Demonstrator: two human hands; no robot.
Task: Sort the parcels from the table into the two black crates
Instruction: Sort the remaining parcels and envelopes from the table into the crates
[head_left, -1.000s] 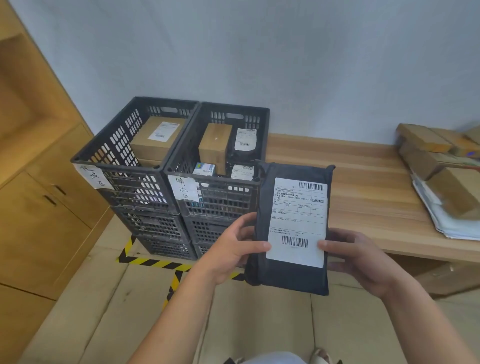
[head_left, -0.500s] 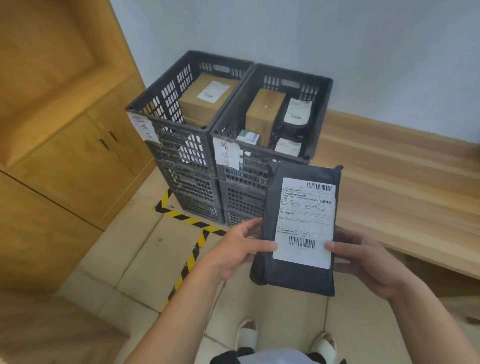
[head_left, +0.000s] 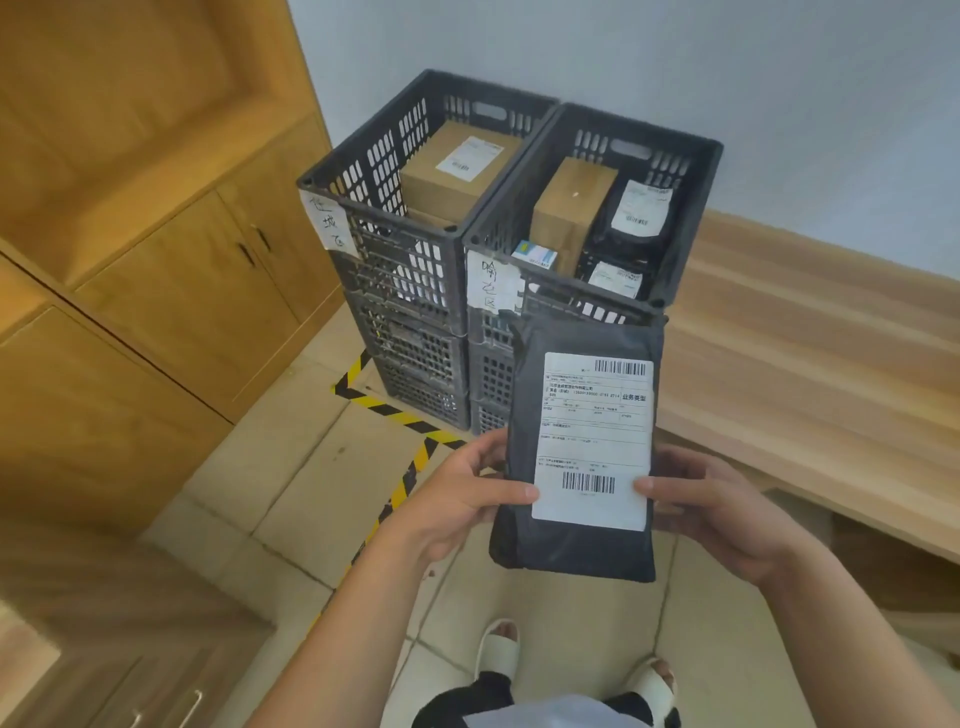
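Head view: a black parcel (head_left: 582, 545) is pinched upright by the left hand (head_left: 457, 501) and right hand (head_left: 727, 512), thumbs pressed on its white label (head_left: 592, 441). It is held above the floor, in front of the right crate (head_left: 675, 249); a left crate (head_left: 363, 171) is set beside that.

Black parcel (head_left: 576, 551) blocks the right stack's lower crates (head_left: 489, 376). Label (head_left: 592, 441) print's too small to read; worktop (head_left: 831, 389) runs out of view.

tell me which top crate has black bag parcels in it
The right-hand crate: two black bags lie in it beside a brown box; the left-hand crate shows only cardboard boxes.
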